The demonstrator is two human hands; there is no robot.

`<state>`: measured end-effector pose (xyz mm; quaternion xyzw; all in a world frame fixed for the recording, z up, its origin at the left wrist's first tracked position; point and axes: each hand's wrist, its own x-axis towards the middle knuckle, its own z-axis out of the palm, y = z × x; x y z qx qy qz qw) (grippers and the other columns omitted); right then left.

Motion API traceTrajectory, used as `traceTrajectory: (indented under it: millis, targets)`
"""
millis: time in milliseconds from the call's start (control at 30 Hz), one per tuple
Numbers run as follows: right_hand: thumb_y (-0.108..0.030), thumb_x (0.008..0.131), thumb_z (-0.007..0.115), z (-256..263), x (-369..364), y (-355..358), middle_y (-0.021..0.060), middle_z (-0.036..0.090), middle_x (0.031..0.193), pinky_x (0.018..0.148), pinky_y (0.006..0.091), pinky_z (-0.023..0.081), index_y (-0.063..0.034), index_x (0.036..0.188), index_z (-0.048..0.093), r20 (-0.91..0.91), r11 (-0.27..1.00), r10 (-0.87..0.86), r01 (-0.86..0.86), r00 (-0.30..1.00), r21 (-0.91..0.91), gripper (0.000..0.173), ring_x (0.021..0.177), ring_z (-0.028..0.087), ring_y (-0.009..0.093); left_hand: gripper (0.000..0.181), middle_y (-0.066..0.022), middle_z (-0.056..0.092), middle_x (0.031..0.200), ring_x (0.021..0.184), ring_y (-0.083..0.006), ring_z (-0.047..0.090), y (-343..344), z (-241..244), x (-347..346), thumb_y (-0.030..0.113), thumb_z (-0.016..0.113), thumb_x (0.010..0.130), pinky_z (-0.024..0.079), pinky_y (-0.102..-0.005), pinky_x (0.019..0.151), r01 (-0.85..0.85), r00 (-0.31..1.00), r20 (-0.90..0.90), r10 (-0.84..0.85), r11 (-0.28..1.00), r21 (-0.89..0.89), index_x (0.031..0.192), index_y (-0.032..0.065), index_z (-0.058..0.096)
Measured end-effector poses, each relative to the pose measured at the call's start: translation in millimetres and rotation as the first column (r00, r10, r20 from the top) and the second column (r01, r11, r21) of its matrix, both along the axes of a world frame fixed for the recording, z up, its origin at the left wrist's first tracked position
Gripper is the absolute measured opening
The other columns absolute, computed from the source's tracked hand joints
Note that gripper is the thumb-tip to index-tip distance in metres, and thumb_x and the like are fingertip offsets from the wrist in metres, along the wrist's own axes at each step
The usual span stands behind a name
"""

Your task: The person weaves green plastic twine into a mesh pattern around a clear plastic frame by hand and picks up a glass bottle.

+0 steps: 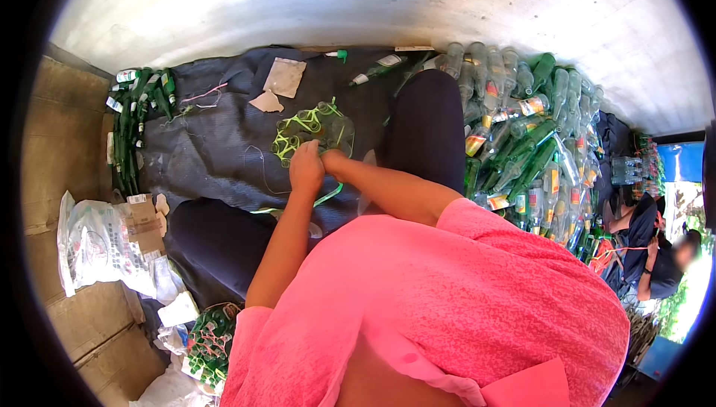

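Before me on the dark floor sheet stands a cluster of clear glass bottles [342, 127], upright with their mouths facing me. A bright green plastic strap [306, 120] zigzags around their necks. At the near edge of the cluster my left hand [306, 165] is closed, its back towards me. My right hand [334, 162] is closed right beside it, and the two appear to touch. Both seem to grip the strap, though my fingertips are hidden. A loose tail of strap comes out below my right hand and runs down towards my left leg.
Many green and clear bottles [537, 127] are piled on the right. Green bottles [131, 127] lie stacked at the left. Cardboard pieces [284, 77] rest beyond the cluster. A plastic bag [95, 245] and tied green bottles [211, 340] are near left. A person [660, 261] sits far right.
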<state>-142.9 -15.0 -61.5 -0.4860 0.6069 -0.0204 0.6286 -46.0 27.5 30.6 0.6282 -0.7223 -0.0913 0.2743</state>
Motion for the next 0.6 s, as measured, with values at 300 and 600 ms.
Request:
traceTrajectory:
  millis: [300,600]
  targets:
    - [-0.022,0.083,0.063,11.9,4.2,10.4,0.0068,0.062,0.086,0.056,0.0398,0.043,-0.0023,0.092,0.07,0.046,0.968,-0.248,0.247,0.968,0.036,0.023,0.076,0.053,0.014,0.018,-0.0113,0.063,0.091,0.089,-0.0324,0.062,2.2,-7.1,7.6,0.015,0.053,0.084,0.047,-0.0462,0.078,0.023,0.99,0.138,-0.039,0.993,0.118,0.084,0.0068,0.069]
    - [-0.027,0.084,0.064,4.9,-3.7,5.6,0.0061,0.063,0.08,0.059,0.0402,0.045,-0.0043,0.084,0.07,-0.001,0.97,-0.234,0.234,0.972,0.072,0.023,0.072,0.053,0.014,0.018,-0.0089,0.063,0.092,0.09,-0.029,0.062,-5.1,-5.9,4.2,0.018,0.052,0.087,0.044,-0.0457,0.079,0.037,0.956,0.282,-0.085,0.985,0.17,0.082,0.0107,0.067]
